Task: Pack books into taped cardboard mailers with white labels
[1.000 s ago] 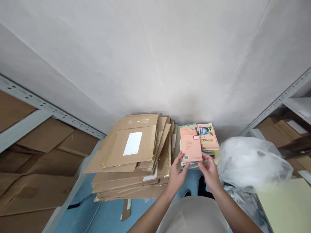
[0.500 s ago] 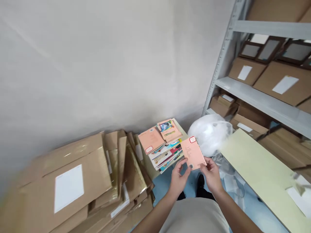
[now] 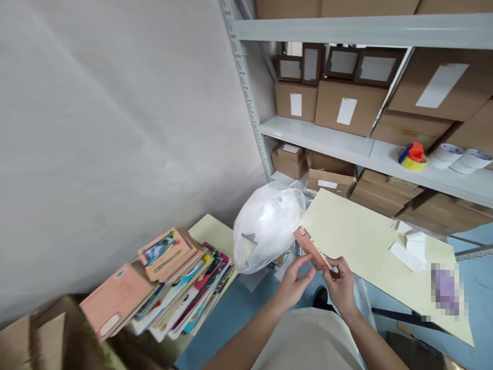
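A thin pink book with a red-bordered label is held in front of me, tilted so that its cover looks narrow. My right hand pinches its lower right corner. At its lower left edge, my left hand has thumb and forefinger against it. To the left lies a pile of picture books with mixed bright covers. On top of that pile rest more pink books, one stack showing a colourful picture cover.
A stuffed white plastic bag stands between the pile and a pale yellow table. Crumpled white paper lies on the table. Behind are shelves with cardboard boxes and tape rolls. Open cartons sit lower left.
My view has swung right, showing more of the table and shelves. The pink book has turned from nearly facing me to a slanted angle, still in my hands.
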A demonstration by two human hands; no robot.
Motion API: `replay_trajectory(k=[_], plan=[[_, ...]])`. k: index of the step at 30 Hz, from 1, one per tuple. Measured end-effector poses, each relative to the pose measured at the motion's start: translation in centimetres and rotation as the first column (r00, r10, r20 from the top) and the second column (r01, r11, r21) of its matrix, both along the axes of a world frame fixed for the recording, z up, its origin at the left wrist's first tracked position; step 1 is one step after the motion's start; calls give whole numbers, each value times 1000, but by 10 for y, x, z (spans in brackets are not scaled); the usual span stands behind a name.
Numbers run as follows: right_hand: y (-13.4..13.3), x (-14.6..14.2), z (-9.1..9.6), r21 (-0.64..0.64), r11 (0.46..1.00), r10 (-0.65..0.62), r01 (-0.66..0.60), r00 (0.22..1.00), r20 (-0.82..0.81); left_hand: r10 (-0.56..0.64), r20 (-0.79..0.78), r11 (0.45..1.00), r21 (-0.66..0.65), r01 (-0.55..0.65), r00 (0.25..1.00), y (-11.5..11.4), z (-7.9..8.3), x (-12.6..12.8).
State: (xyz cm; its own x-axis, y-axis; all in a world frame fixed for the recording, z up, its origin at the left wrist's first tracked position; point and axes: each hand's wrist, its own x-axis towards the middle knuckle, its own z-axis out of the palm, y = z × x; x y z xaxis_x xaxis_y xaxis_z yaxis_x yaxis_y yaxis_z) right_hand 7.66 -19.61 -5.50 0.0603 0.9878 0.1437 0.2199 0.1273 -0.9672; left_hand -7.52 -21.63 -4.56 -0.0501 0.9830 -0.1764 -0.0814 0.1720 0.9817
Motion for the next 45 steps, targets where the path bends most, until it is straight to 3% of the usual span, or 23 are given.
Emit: replay_trajectory(k=[2,4,8,11,17,19,22,24,26,29,31,36,40,45], plan=[[16,25,0,109,994,-7,-3,996,85,-59,159,995,-67,70,985,24,9,25],[33,48,-1,249,968,3,-44,986,166,-23,271,988,-143,63,962,46,16,49],[61,86,-9,441,866,107,-235,949,297,57,382,972,-233,37,922,82,21,90],[74,107,-18,412,840,191,-353,903,385,77,375,967,-256,23,924,102,18,112],[82,129,-23,251,871,261,-423,830,493,32,272,964,-261,42,962,130,6,133],[85,137,-21,252,892,229,-374,856,463,-1,263,967,-246,68,965,138,1,133],[95,151,-17,221,972,-5,-83,929,370,-55,281,963,-240,126,958,150,-8,127],[107,159,-16,98,985,-164,141,945,282,-106,293,954,-239,180,950,158,-14,121],[122,164,-14,-88,966,-230,242,965,123,-169,298,941,-236,244,940,167,-18,115],[143,169,-7,-325,926,-254,191,953,-166,-245,285,920,-233,315,927,182,-20,108],[153,169,-1,-401,901,-280,164,927,-249,-266,263,916,-232,329,927,192,-21,105],[162,168,10,-455,843,-418,287,881,-219,-297,209,904,-254,345,932,211,-30,98],[164,169,4,-464,807,-495,365,846,-197,-378,187,869,-266,417,907,214,-41,93],[166,174,-3,-460,815,-477,351,858,-192,-384,159,878,-244,413,910,215,-47,96]])
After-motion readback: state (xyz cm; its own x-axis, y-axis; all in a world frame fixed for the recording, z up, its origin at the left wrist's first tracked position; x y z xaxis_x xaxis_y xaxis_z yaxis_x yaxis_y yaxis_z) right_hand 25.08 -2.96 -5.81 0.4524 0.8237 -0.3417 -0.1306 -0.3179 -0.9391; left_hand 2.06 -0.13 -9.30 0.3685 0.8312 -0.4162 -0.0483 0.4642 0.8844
